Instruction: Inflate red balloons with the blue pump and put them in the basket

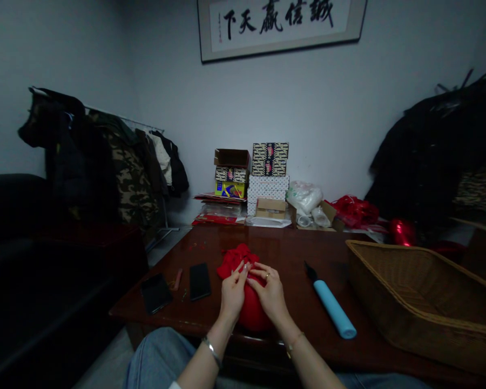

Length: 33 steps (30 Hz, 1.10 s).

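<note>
Bundle in red (254, 313) lies, in the head view, under the grip, its long axis running from round body on the near side to ruffled end (238, 255) beyond, while left hand (233, 294) and right hand (270, 292), equally near, seem to pinch its gathered neck between close fingertips.
</note>
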### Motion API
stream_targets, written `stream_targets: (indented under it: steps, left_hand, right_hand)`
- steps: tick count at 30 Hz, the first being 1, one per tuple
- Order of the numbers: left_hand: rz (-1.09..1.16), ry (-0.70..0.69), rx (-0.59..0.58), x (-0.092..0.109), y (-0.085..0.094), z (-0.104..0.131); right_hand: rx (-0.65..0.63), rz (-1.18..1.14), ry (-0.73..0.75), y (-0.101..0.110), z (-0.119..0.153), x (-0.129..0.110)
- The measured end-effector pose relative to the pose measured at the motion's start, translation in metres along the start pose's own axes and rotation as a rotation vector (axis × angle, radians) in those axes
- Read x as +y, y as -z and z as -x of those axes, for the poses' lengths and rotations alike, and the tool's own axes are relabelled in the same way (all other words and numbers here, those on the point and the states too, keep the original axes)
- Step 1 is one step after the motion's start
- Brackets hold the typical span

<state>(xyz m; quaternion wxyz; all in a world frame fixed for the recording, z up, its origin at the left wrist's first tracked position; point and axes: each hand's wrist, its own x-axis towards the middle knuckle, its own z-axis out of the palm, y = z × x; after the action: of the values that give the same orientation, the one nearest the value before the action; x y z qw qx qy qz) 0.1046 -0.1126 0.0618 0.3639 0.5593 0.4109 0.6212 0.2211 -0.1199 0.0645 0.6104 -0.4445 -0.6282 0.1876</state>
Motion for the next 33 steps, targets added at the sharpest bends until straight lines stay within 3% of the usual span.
stream_targets:
  steps: [9,15,20,33]
  left_hand:
    - [-0.266,-0.14,-0.062,0.0,0.012,-0.001]
    - [-0.416,-0.175,-0.168,-0.001,0.021,0.002]
    - [-0.487,-0.166,-0.148,-0.003,0.02,0.001]
    - [-0.59,-0.235,-0.219,0.025,0.017,-0.006]
  right_hand:
    - [-0.052,0.079,-0.013,0.011,0.001,0.009]
    - [-0.323,0.41,0.002,0.021,0.013,0.014]
    - [-0.42,0.626,0.016,0.02,0.016,0.008]
    - [-0.335,0.913,0.256,0.029,0.011,-0.002]
